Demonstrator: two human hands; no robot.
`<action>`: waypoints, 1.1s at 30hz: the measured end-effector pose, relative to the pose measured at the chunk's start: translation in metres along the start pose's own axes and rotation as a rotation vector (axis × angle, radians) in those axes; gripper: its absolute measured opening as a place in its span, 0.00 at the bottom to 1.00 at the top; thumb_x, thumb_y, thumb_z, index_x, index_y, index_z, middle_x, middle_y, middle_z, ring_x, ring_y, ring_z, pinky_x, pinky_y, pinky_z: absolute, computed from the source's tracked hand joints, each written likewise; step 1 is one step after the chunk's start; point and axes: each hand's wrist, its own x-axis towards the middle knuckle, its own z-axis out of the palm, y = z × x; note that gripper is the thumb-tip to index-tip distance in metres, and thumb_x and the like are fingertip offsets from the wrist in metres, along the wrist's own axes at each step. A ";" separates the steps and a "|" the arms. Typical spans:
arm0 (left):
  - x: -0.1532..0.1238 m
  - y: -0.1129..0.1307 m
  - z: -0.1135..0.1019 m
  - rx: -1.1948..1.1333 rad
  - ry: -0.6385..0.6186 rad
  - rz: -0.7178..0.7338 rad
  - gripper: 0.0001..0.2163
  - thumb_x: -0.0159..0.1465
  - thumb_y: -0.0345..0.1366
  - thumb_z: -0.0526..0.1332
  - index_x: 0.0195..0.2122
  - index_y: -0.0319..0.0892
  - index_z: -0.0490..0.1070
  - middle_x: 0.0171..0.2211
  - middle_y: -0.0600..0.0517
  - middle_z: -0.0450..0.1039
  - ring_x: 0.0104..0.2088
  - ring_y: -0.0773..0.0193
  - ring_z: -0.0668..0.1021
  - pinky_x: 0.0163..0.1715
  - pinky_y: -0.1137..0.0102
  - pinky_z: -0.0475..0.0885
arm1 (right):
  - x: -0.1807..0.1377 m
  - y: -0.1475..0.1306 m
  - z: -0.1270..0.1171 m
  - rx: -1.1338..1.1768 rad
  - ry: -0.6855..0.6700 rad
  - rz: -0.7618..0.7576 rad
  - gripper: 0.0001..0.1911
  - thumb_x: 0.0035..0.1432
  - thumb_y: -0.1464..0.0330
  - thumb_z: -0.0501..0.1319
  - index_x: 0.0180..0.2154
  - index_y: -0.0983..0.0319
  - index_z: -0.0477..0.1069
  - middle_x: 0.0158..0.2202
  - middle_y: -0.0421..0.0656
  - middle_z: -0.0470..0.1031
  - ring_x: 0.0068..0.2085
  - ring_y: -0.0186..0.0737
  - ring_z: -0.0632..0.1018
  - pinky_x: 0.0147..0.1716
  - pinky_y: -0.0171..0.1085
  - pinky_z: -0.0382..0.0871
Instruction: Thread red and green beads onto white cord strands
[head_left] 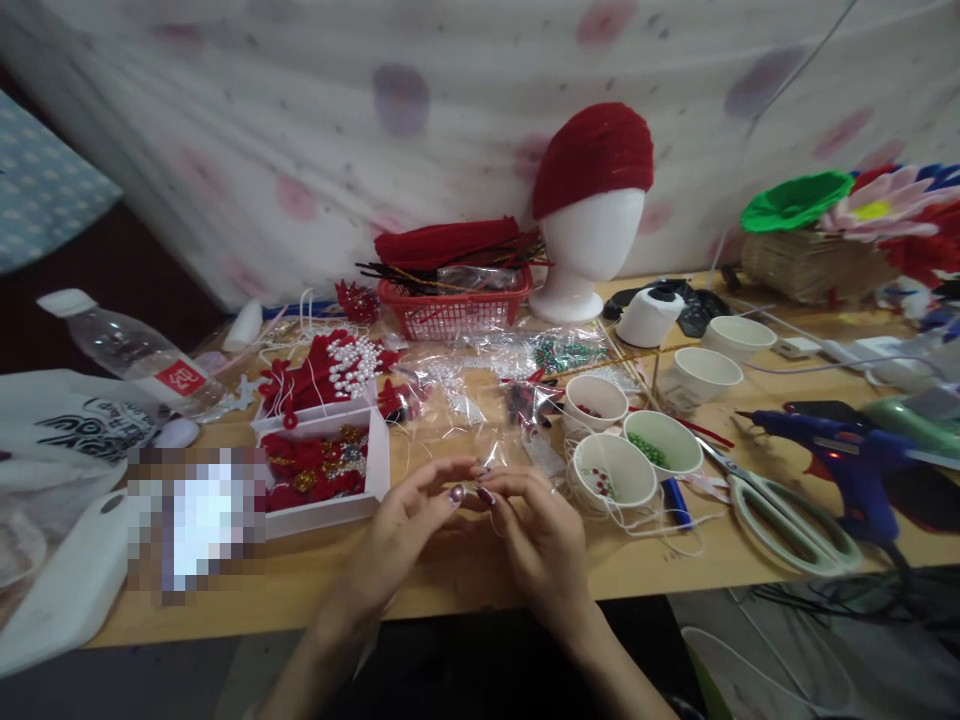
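My left hand [401, 535] and my right hand [536, 530] meet above the near edge of the wooden table [450, 580], fingertips pinched together on something tiny that I cannot make out. A thin white thread [637, 520] loops on the table just right of my right hand. Right of my hands stand paper cups: one with red beads [611, 470], one with green beads [662, 443], another with a few red beads [595, 400]. A white box [322, 470] of red and gold ornaments lies just left of my left hand.
White-handled scissors [780, 510] and a blue glue gun [832, 450] lie at the right. A foam head with a red cap [589, 210], a red basket [450, 305], a plastic bottle [135, 355] and paper flowers [862, 205] stand further back. Clear plastic bags [465, 390] cover the middle.
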 end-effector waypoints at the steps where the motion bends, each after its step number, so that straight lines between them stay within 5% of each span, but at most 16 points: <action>1: 0.001 0.000 0.000 0.078 0.020 0.049 0.12 0.60 0.39 0.68 0.44 0.45 0.79 0.45 0.47 0.78 0.40 0.62 0.79 0.39 0.71 0.74 | -0.001 0.000 0.000 0.012 -0.009 0.010 0.08 0.63 0.77 0.60 0.36 0.59 0.74 0.35 0.43 0.80 0.39 0.38 0.80 0.40 0.36 0.73; 7: 0.008 -0.008 0.001 0.306 0.052 0.381 0.03 0.57 0.37 0.71 0.29 0.45 0.80 0.34 0.52 0.76 0.39 0.64 0.77 0.41 0.73 0.71 | -0.005 0.003 0.001 0.058 -0.004 0.007 0.07 0.63 0.76 0.60 0.37 0.60 0.74 0.34 0.41 0.79 0.38 0.35 0.79 0.39 0.32 0.72; 20: 0.007 -0.007 0.001 0.400 -0.021 0.547 0.03 0.58 0.36 0.71 0.28 0.45 0.80 0.29 0.53 0.73 0.32 0.69 0.75 0.34 0.76 0.69 | -0.006 -0.002 -0.010 0.048 0.028 -0.117 0.09 0.59 0.79 0.61 0.37 0.62 0.75 0.33 0.42 0.80 0.36 0.33 0.81 0.39 0.31 0.75; 24: 0.004 -0.015 -0.008 0.111 -0.123 0.416 0.11 0.56 0.46 0.71 0.32 0.46 0.78 0.25 0.55 0.68 0.23 0.72 0.69 0.22 0.77 0.63 | -0.015 -0.008 -0.022 0.050 -0.021 -0.265 0.11 0.58 0.82 0.60 0.40 0.63 0.73 0.33 0.44 0.81 0.35 0.34 0.82 0.35 0.33 0.75; 29: -0.005 -0.019 -0.023 0.114 0.056 0.227 0.10 0.63 0.46 0.66 0.30 0.45 0.76 0.20 0.59 0.62 0.18 0.76 0.61 0.18 0.78 0.55 | -0.030 -0.008 -0.030 0.077 -0.109 -0.237 0.09 0.63 0.78 0.60 0.44 0.63 0.72 0.35 0.45 0.82 0.35 0.36 0.83 0.34 0.35 0.77; 33: -0.007 -0.008 -0.017 0.372 -0.205 -0.068 0.16 0.64 0.51 0.62 0.47 0.47 0.75 0.21 0.59 0.64 0.19 0.73 0.64 0.19 0.77 0.57 | -0.032 -0.003 -0.032 0.169 -0.150 -0.232 0.09 0.70 0.72 0.53 0.47 0.60 0.70 0.33 0.41 0.84 0.31 0.33 0.83 0.31 0.34 0.77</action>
